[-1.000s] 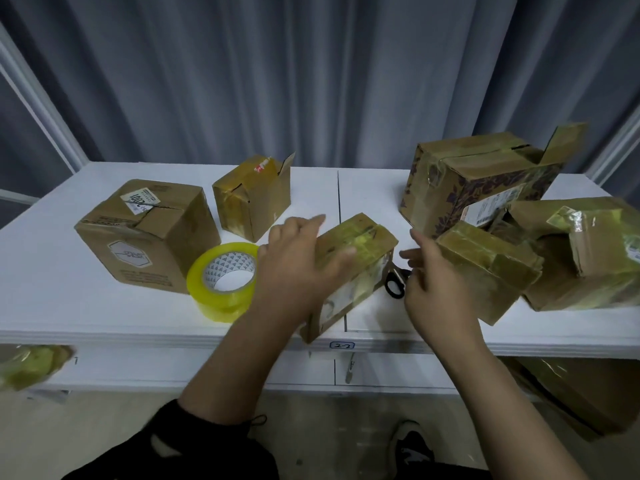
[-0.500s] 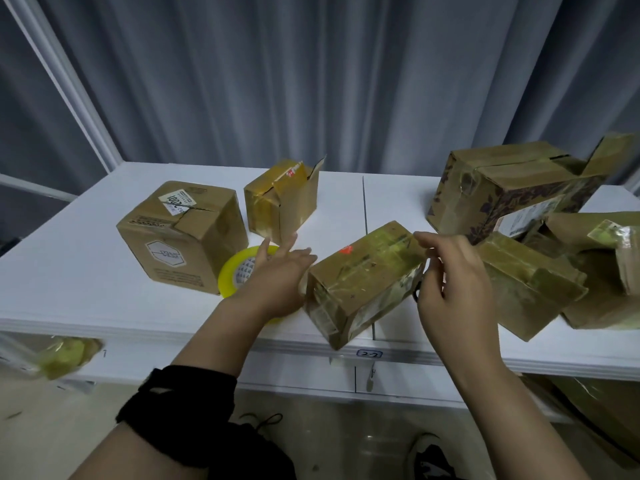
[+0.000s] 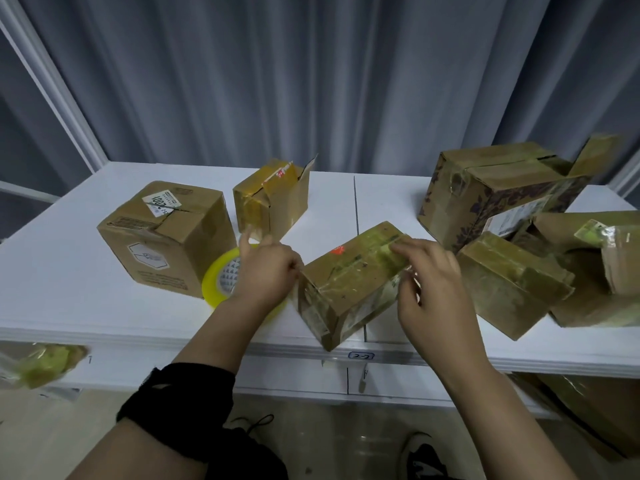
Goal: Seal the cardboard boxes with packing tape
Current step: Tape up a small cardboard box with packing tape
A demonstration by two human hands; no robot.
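A small cardboard box, glossy with tape and marked by a red spot, lies tilted at the white table's front edge. My right hand grips its right end, fingers over the top and thumb on the side. My left hand holds its left corner with curled fingers, though one finger is blurred and raised. Just left of the box lies a yellow roll of packing tape, partly hidden under my left hand.
A larger labelled box and a small box with loose flaps stand at the left. Several taped boxes crowd the right side, one big patterned box behind them. The table has bare surface at far left. A tape wad hangs below.
My left hand left the tape roll and moved right to the box's left corner. My right hand moved from beside the box onto its right end. The box turned flatter.
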